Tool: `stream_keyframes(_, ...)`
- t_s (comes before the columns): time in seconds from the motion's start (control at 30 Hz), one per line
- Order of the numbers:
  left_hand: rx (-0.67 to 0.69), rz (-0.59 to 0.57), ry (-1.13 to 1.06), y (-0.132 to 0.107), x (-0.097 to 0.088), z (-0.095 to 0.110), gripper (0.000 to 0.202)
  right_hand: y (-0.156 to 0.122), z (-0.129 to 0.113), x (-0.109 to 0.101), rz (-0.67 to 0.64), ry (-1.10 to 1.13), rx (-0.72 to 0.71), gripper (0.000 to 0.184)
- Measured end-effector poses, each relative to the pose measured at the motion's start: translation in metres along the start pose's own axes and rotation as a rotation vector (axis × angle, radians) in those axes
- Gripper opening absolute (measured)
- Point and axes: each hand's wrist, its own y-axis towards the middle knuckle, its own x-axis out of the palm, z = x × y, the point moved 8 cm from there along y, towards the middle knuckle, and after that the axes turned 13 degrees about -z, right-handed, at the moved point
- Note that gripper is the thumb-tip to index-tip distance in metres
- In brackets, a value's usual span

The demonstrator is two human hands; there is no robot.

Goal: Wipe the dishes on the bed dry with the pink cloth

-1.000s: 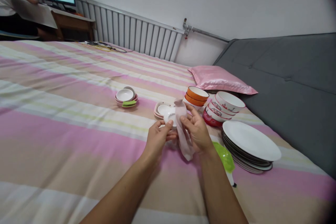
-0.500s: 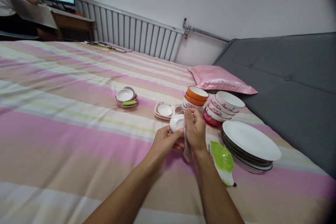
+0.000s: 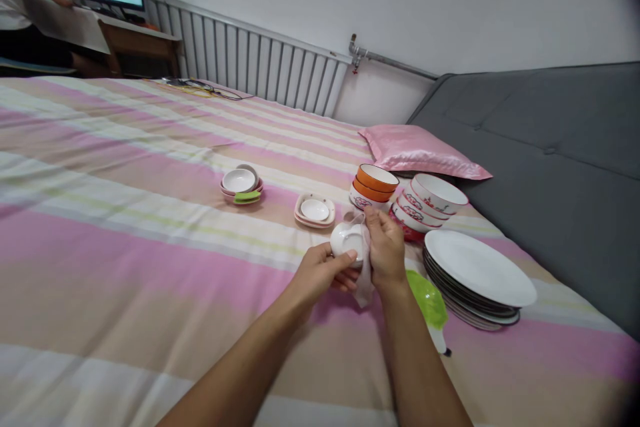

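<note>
My left hand (image 3: 320, 271) is closed on a small white dish (image 3: 345, 240), thumb on its near edge and fingers underneath. The dish is tilted, its underside seemingly toward me. In my right hand (image 3: 387, 247) a thin pale cloth (image 3: 367, 280) is pinched; it hangs down against the dish's right side. Just beyond, a small white saucer (image 3: 315, 210) sits on stacked square dishes (image 3: 320, 224). A green-and-white leaf-shaped dish (image 3: 427, 300) lies partly hidden by my right forearm.
Orange bowls (image 3: 376, 185), white patterned bowls (image 3: 430, 203) and a stack of plates (image 3: 480, 270) stand to the right. Small nested bowls (image 3: 240, 181) sit left. A pink pillow (image 3: 425, 151) lies by the grey headboard (image 3: 550, 120). A person (image 3: 40, 7) sits at a desk.
Both hands have shifted slightly right with the dish and cloth. The cloth has moved a little away from the dish's face, and the square dishes show more fully.
</note>
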Motion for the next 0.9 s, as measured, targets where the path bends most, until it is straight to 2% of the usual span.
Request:
stream_keyframes(0.17, -0.016, -0.044, -0.016, 0.001, 0.0, -0.002, 0.025, 0.001, 0.007, 0.003, -0.051, 0.185, 0.084, 0.032)
stream_keyframes(0.43, -0.025, -0.054, -0.085, -0.001, 0.0, 0.001, 0.024, 0.001, 0.009, 0.003, -0.066, 0.263, 0.1, 0.032)
stream_keyframes(0.63, -0.021, -0.071, -0.237, 0.0, -0.002, 0.001, 0.03, -0.001, 0.009, 0.01, -0.104, 0.359, 0.135, 0.032)
stream_keyframes(0.9, -0.052, -0.087, -0.439, 0.001, -0.004, 0.001, 0.029, -0.003, 0.011, 0.013, -0.085, 0.459, 0.179, 0.033)
